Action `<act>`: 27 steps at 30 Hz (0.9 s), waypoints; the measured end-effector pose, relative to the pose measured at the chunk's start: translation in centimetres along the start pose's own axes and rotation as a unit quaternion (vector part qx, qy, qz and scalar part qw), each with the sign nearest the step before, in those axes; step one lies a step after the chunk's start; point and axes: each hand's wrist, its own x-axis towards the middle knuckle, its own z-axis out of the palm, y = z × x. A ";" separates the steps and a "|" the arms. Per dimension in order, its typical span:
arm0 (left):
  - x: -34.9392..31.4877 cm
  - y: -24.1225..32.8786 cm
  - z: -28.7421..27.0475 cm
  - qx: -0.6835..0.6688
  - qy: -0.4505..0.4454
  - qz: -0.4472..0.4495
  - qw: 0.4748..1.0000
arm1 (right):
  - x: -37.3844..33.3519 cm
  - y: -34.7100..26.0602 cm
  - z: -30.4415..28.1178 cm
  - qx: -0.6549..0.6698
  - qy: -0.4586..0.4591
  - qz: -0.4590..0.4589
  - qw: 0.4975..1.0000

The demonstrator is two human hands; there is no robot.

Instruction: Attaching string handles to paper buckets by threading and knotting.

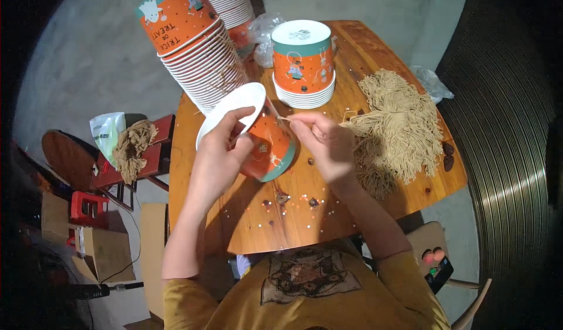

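Note:
An orange and green paper bucket [271, 145] with a white rim is tilted over the table, its mouth toward the upper left. My left hand [221, 145] grips it at the rim, thumb against the printed side. Close to the bucket's wall, my right hand [324, 141] pinches a thin tan cord [284, 118]. Whether the cord passes through the wall cannot be made out. To the right lies a big heap of tan cords [404, 125]. Behind stand a leaning stack of nested buckets [202, 60] and a shorter upside-down stack [302, 66].
Small pale paper dots lie scattered on the wooden table [281, 230]. Clear plastic bags [433, 84] sit at its edges. On the left are a red bench [120, 174] with a tan cord bundle [134, 148], a red stool [88, 207] and cardboard boxes [108, 254].

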 end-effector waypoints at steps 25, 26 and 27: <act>-1.3 0.8 0.2 0.031 -0.030 -0.002 0.999 | -0.3 -0.5 2.1 -0.158 -0.006 -0.096 0.983; -1.4 0.9 0.3 0.031 -0.031 -0.003 0.999 | -0.2 -0.5 2.0 -0.176 -0.005 -0.096 0.980; -1.4 0.9 0.3 0.037 -0.031 -0.004 0.999 | -0.2 -0.4 2.0 -0.176 -0.005 -0.095 0.980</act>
